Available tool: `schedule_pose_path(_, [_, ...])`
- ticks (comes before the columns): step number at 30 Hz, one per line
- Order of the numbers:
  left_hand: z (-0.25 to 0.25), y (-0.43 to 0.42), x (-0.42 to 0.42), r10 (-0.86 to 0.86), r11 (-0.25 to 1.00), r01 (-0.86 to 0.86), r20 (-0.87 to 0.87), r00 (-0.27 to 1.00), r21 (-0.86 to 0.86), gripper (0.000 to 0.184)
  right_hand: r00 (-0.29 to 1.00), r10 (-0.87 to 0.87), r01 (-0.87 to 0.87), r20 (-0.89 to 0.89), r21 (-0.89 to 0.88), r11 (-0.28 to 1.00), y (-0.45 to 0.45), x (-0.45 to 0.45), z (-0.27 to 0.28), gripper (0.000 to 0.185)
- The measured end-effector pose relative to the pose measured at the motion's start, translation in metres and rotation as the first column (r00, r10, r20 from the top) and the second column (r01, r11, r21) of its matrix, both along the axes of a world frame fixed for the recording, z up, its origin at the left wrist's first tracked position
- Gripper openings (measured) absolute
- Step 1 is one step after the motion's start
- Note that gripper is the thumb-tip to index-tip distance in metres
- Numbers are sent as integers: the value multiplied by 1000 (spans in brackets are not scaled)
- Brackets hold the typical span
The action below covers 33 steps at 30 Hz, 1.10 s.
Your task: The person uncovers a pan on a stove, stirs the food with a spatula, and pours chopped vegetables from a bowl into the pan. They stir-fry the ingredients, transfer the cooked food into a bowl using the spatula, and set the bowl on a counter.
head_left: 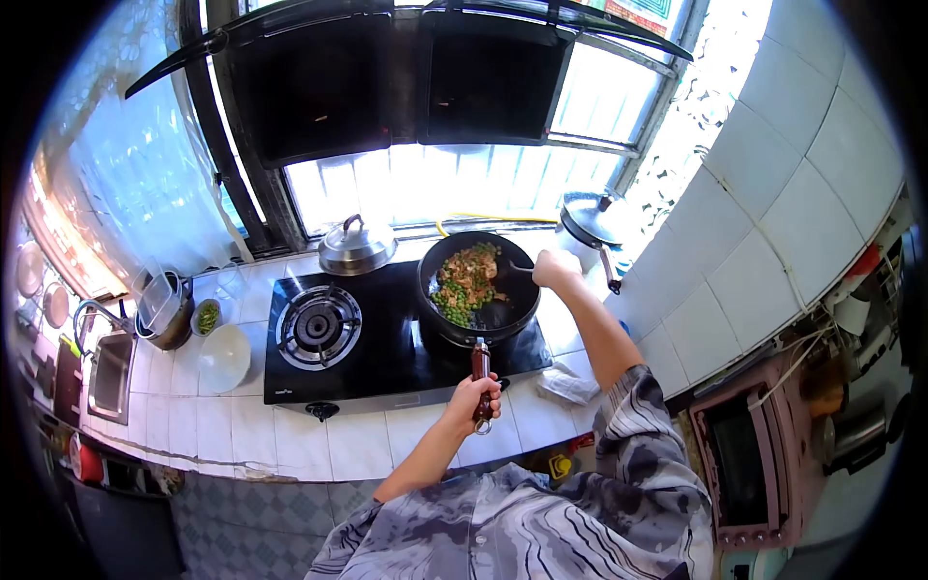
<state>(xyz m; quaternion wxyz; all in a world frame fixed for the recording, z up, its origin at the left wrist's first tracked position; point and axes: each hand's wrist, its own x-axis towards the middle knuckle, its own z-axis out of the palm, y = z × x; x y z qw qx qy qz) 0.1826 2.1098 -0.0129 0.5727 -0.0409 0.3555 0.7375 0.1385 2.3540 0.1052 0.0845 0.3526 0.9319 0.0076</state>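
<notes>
A dark frying pan [523, 295] sits over the right burner of the black gas stove [387, 362]. Green peas and small pinkish-brown pieces, a mixed food [467, 280], lie mostly in its left half. My left hand [471, 401] is wrapped around the pan's brown handle [480, 360], which points toward me. At the pan's right rim, my right hand [558, 270] is closed on a spatula [520, 268], whose head reaches into the pan beside the food. The spatula's grip is hidden inside my fingers.
Left of the pan is a bare burner [319, 328]. Behind the stove stands a silver domed lid [357, 246]; a lidded pot [592, 220] stands at the back right. A white bowl [225, 358] and a sink [111, 377] are left. A cloth [567, 384] lies right of the stove.
</notes>
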Motion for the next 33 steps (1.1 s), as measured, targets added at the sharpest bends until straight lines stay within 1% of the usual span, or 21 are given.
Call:
schedule_pose_path(1, [1, -1, -1, -4, 1000, 4, 9, 1000, 8, 27, 997, -9, 9, -75, 3, 1000, 6, -1, -12, 29])
schedule_pose_path(2, [0, -2, -2, 2, 1000, -2, 7, 1000, 8, 27, 997, -3, 3, -78, 3, 1000, 6, 1, -8, 29])
schedule_pose_path(4, [-2, -2, -4, -14, 1000, 14, 10, 1000, 24, 27, 979, 188, -187, -75, 20, 982, 2, 10, 10, 28])
schedule_pose_path(5, [-2, -3, -5, -12, 1000, 12, 10, 1000, 24, 27, 963, 247, -243, -107, 48, 969, 5, 14, 15, 32])
schedule_pose_path(8, [0, -3, -3, -6, 1000, 6, 9, 1000, 9, 27, 970, 227, -218, -92, 98, 971, 5, 18, 42, 31])
schedule_pose_path(12, [-1, -5, -6, -22, 1000, 22, 7, 1000, 6, 27, 976, 183, -163, -122, 158, 974, 37, -8, 21, 24])
schedule_pose_path(13, [-1, -5, -7, -27, 1000, 27, 14, 1000, 0, 28, 975, 177, -161, -134, 124, 979, 42, -14, 15, 35])
schedule_pose_path(14, [-1, -6, -8, -25, 1000, 25, 11, 1000, -1, 28, 980, 161, -150, -120, 99, 984, 41, -21, 9, 34])
schedule_pose_path(16, [-2, -7, -9, -38, 999, 38, 22, 999, 17, 28, 962, 238, -237, -135, 22, 971, 37, -32, -6, 28])
schedule_pose_path(17, [-1, -7, -9, -37, 999, 37, 22, 999, 14, 28, 946, 297, -306, -130, -59, 950, 34, -32, 0, 24])
schedule_pose_path(18, [0, -7, -10, -35, 999, 34, 12, 999, 10, 28, 946, 296, -306, -131, -61, 950, 32, -31, 5, 24])
schedule_pose_path(20, [1, -7, -8, -38, 999, 38, 7, 999, 1, 28, 842, 534, -536, -72, -10, 844, 26, -25, 15, 22])
schedule_pose_path(21, [2, -7, -8, -37, 999, 37, -6, 999, -11, 30, 791, 612, -610, -10, 64, 790, 20, -21, 23, 19])
schedule_pose_path(22, [2, -7, -8, -36, 999, 36, -18, 999, -23, 31, 793, 610, -608, -8, 61, 792, 15, -12, 30, 19])
schedule_pose_path(24, [3, -7, -8, -37, 999, 37, -18, 999, -17, 31, 711, 697, -697, 92, 219, 683, 1, 6, 48, 15])
schedule_pose_path(26, [1, -7, -8, -38, 999, 37, -15, 999, -15, 31, 707, 691, -703, 149, 252, 665, -7, 19, 61, 12])
schedule_pose_path(28, [1, -7, -8, -39, 999, 38, -15, 999, -12, 31, 712, 640, -689, 289, 467, 555, -15, 30, 77, 8])
schedule_pose_path(29, [2, -7, -8, -38, 999, 38, -20, 999, -8, 31, 698, 665, -690, 263, 495, 528, -13, 33, 81, 8])
schedule_pose_path(30, [2, -8, -8, -42, 999, 42, -17, 999, -8, 31, 701, 663, -689, 264, 493, 532, -19, 36, 93, 8])
schedule_pose_path(32, [1, -8, -8, -38, 999, 38, -17, 999, 2, 31, 767, 549, -637, 332, 285, 716, -38, 41, 119, 9])
schedule_pose_path(33, [1, -8, -8, -43, 999, 43, -15, 999, 1, 31, 737, 566, -663, 369, 234, 711, -48, 43, 126, 10])
